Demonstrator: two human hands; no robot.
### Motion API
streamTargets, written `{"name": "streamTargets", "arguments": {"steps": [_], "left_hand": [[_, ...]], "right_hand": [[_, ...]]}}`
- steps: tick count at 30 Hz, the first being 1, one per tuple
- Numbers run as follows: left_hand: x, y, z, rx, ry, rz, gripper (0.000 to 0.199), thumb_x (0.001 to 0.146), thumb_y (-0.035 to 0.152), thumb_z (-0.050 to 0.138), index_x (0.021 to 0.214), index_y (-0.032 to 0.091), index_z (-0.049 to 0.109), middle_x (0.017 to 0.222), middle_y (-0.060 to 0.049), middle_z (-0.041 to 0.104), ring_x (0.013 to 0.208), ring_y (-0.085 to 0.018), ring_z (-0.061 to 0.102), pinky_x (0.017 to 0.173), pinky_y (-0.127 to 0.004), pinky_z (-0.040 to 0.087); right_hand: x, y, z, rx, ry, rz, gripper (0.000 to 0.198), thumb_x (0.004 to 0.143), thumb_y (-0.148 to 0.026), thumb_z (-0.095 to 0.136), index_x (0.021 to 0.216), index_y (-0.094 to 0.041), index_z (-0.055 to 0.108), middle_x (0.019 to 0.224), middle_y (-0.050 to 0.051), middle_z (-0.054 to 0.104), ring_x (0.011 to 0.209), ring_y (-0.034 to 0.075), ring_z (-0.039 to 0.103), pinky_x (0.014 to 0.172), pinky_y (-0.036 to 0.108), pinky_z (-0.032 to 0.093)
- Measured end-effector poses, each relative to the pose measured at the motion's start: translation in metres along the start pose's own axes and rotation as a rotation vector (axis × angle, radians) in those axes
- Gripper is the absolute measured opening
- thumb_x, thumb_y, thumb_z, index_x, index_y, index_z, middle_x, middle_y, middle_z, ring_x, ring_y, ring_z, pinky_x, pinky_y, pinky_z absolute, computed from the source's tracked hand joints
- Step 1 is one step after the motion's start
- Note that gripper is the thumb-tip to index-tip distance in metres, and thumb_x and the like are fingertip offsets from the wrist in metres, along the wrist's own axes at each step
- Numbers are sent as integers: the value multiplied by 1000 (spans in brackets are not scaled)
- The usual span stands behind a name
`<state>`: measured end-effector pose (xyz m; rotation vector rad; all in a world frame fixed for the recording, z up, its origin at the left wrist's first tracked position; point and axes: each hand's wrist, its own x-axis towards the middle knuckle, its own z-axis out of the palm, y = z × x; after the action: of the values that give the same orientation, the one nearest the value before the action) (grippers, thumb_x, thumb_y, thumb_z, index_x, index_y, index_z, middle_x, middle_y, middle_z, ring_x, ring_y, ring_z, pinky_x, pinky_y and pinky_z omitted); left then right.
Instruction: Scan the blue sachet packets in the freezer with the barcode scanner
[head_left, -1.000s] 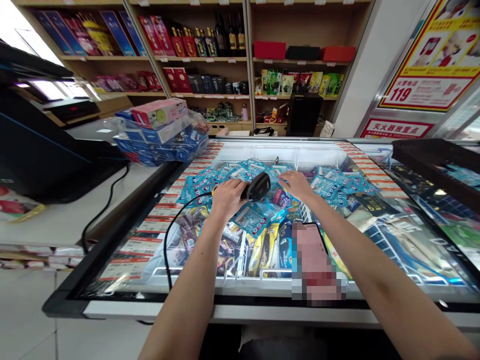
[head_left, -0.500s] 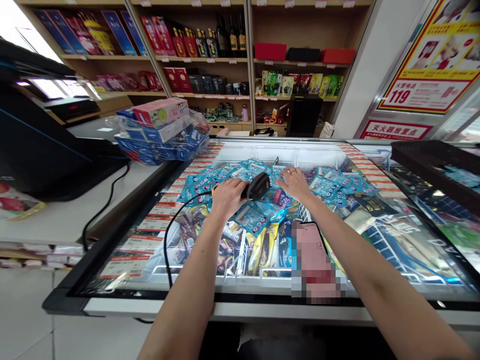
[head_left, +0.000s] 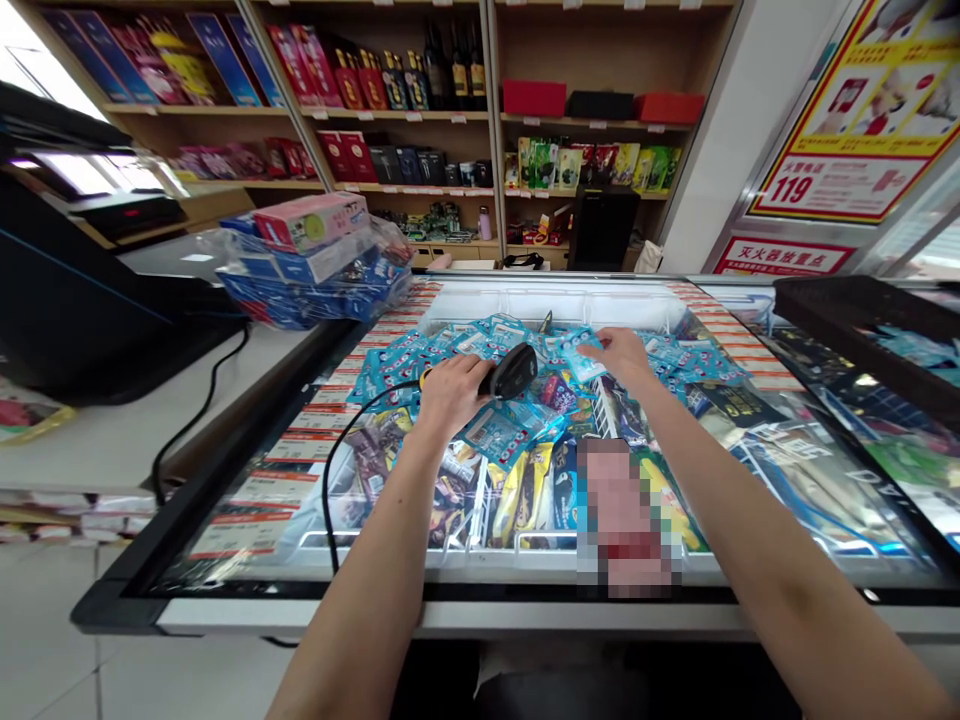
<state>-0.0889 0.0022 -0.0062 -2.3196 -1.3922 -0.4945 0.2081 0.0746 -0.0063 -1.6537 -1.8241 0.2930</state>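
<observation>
From a distance, I'm pinching a blue packet [head_left: 580, 354] just left of the right hand's [head_left: 624, 360] closed fingertips; the left hand [head_left: 454, 392] is gripping a scanner [head_left: 514, 371], nearer the glass top's [head_left: 217, 572] left edge.

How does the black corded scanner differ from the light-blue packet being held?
The black handheld scanner is bulky; the light-blue printed packet looks thin. The scanner has a cord; the packet none. The left grip wraps the scanner; the right grip holds the packet's edge. Both are above a glass-topped freezer.
</observation>
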Motion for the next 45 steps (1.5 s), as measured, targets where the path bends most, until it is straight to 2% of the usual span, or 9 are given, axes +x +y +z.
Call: {"name": "streamTargets", "arguments": {"steps": [1,3,5,8,12,19,28,36,45], "left_hand": [[1,1,0,-4,-2,6,32,83,36,57,111,21,60,97,-9,66,96,-27,60,77,-37,43],[1,4,-1,-9,-11,12,30,83,35,57,110,21,60,97,-9,66,96,-26,59,77,-37,43],[2,6,-2,-6,-23,16,30,82,34,58,109,21,60,97,-10,65,97,-27,59,78,-37,43],[2,8,-2,3,-37,29,30,82,34,58,109,21,60,98,-10,65,98,-27,59,79,-37,43],[2,8,-2,-7,-31,47,31,82,32,58,110,21,60,97,-9,65,97,-27,59,78,-37,43],[5,15,-3,-48,-40,90,29,82,31,58,110,22,60,101,-8,66,97,-25,59,78,-36,43],[6,23,-3,-51,-76,118,36,78,29,62,113,22,58,103,-9,65,101,-27,59,79,-38,45],[8,25,-4,-55,-99,131,36,78,28,63,112,21,58,105,-9,66,101,-26,59,80,-36,44],[8,26,-4,-42,-90,141,34,78,27,63,111,20,58,104,-7,66,99,-25,59,79,-37,45]], "right_hand": [[-4,3,-5,136,22,75,37,70,-54,68,77,-18,62,72,4,64,71,24,65,62,33,48],[-15,9,-11,456,36,193,36,71,-52,67,83,-20,55,69,2,62,62,22,66,51,30,48],[-27,13,-11,701,49,247,37,69,-46,69,90,-21,50,77,2,64,64,22,68,49,31,51],[-41,18,-2,830,23,227,40,70,-42,68,98,-24,47,91,3,66,70,24,70,56,35,56],[-48,24,11,801,-31,228,38,73,-41,63,103,-24,46,98,5,66,76,25,71,63,40,59],[-49,29,22,772,-8,207,38,73,-42,63,102,-24,48,99,5,66,78,23,69,68,40,60],[-49,33,28,539,69,150,37,76,-48,60,101,-22,52,77,-1,53,66,16,56,59,34,58],[-47,38,30,623,102,84,38,72,-52,65,90,-23,48,71,-2,47,56,13,49,47,33,56],[-44,43,34,628,115,81,37,77,-55,59,92,-23,49,67,-3,41,54,14,48,48,34,54]]}}
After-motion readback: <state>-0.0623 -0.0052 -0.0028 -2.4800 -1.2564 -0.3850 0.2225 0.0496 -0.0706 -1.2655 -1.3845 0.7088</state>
